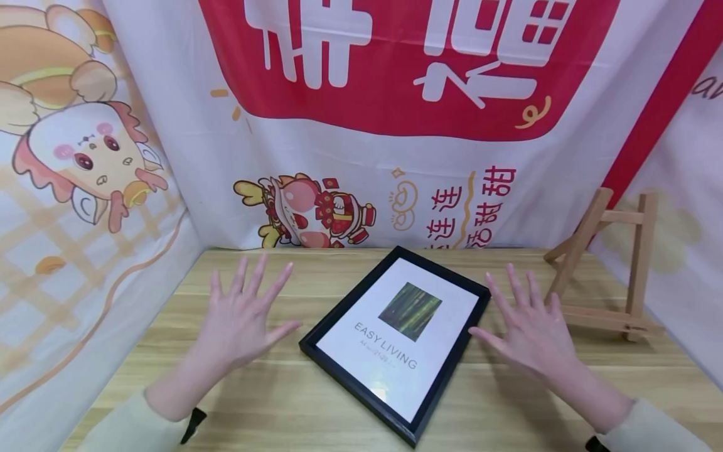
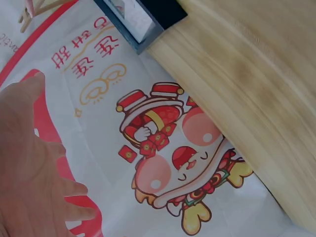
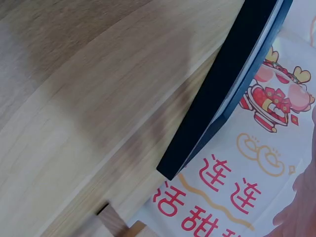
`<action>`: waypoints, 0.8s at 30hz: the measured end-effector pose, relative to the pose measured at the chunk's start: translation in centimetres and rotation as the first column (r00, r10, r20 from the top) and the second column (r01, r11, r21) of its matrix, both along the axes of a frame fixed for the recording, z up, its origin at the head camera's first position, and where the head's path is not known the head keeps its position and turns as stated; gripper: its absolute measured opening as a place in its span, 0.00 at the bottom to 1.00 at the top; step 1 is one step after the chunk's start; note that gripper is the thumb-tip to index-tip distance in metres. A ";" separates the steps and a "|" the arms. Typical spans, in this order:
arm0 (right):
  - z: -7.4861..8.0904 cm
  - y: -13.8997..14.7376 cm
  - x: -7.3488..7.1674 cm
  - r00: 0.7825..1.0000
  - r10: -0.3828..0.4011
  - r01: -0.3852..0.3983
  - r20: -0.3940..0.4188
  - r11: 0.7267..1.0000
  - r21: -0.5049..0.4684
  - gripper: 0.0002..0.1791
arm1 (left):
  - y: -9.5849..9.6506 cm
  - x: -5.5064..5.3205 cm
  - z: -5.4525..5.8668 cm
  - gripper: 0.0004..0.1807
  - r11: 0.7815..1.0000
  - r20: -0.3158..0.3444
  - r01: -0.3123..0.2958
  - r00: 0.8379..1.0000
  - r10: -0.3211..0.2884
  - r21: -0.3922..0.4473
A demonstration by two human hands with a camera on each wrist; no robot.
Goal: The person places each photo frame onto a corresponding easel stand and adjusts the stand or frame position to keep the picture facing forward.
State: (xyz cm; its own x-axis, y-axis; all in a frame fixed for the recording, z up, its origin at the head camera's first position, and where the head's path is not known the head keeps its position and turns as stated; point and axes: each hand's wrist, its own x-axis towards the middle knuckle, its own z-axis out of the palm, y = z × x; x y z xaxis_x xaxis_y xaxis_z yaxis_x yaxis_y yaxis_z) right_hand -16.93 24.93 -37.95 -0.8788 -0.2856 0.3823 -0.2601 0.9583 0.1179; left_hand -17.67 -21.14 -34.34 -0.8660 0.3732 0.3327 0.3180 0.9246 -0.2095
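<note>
A black picture frame [image 1: 361, 390] lies face up and slanted on the wooden table. Its white insert [image 1: 361, 307] shows a small dark green picture and the words EASY LIVING. To its left my left hand [image 1: 243, 320] is held over the table with fingers spread, holding nothing. My right hand [image 1: 531, 329] is spread in the same way at the frame's right side, its thumb tip overlapping the frame's edge in the head view. Parts of both hands also show at the edges of the wrist views, the left palm [image 2: 29, 163] and the right fingers [image 3: 298, 202].
A small wooden easel [image 1: 638, 270] stands at the back right of the table [image 1: 271, 402]. Behind the table hangs a white and red printed cloth [image 1: 339, 150]. Another printed cloth [image 1: 51, 263] lines the left side.
</note>
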 end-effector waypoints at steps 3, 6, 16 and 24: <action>0.0 0.2 0.0 1.000 -0.009 0.009 0.009 1.000 -0.021 0.55 | -0.2 -0.7 0.4 0.53 1.000 0.006 0.013 1.000 -0.013 0.004; -0.1 0.4 0.1 1.000 -0.016 0.018 0.026 0.999 -0.050 0.55 | -0.3 -1.4 0.5 0.53 1.000 0.023 0.016 1.000 -0.017 0.020; -1.6 -0.5 1.4 0.983 0.003 0.054 0.185 0.952 -0.302 0.56 | 0.3 -4.4 -0.6 0.53 0.990 0.104 0.063 0.992 -0.077 0.128; -3.3 -1.8 2.4 0.962 0.040 0.098 0.269 0.873 -0.479 0.56 | 1.8 -7.2 -2.2 0.51 0.975 0.204 0.134 0.964 -0.170 0.179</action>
State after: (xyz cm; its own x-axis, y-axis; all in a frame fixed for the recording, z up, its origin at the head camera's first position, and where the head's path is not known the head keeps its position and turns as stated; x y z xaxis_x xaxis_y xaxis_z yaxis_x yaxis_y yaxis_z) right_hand -14.56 23.16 -41.27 -0.9706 -0.0978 0.2201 -0.1865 0.8834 -0.4299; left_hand -24.87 -19.35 -36.51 -0.8610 0.4628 0.2109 0.4787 0.8775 0.0288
